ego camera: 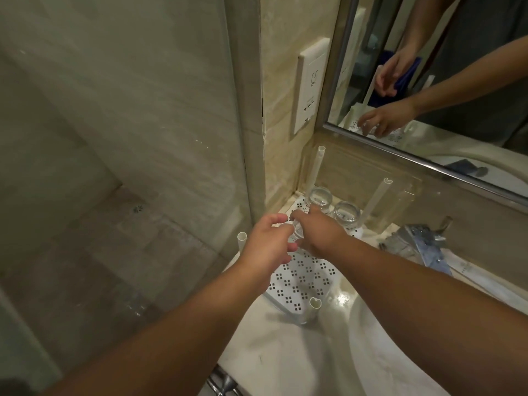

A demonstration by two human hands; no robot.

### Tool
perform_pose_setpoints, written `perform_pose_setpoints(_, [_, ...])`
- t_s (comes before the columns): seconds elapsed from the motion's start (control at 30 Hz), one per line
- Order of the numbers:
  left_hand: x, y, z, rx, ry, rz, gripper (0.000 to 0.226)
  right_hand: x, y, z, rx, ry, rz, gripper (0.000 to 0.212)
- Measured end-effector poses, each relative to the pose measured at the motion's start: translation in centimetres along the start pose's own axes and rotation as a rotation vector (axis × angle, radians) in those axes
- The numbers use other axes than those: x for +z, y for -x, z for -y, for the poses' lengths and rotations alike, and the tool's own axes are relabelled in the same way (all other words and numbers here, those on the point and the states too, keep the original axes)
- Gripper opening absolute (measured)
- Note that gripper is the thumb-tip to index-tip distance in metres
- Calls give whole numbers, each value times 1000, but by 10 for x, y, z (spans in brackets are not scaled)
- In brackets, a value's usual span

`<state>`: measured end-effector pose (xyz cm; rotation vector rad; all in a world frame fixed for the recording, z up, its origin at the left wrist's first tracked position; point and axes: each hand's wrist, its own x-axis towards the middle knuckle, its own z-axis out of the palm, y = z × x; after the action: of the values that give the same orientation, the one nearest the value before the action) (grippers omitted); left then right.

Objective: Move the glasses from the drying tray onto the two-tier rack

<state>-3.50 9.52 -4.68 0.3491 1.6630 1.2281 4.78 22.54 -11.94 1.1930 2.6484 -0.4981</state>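
Your right hand (320, 234) held a glass (297, 232) upright over the perforated shelf (303, 278), steadying its placement. Your left hand (267, 244), half-curled at its nine o'clock, guarded against tipping.

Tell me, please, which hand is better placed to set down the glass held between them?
Probably the right hand: its fingers wrap the glass over the perforated shelf, while the left hand only touches its near side.
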Motion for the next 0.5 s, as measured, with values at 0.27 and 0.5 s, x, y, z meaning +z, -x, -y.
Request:
perform_pose_setpoints(0.27, [-1,7,9,-140,220,-38,13,-25,32,2,-29,-53,-109,57])
perform_pose_setpoints(0.5, [11,25,5,-116,161,-112,12,-91,68,30,-76,-50,-223,54])
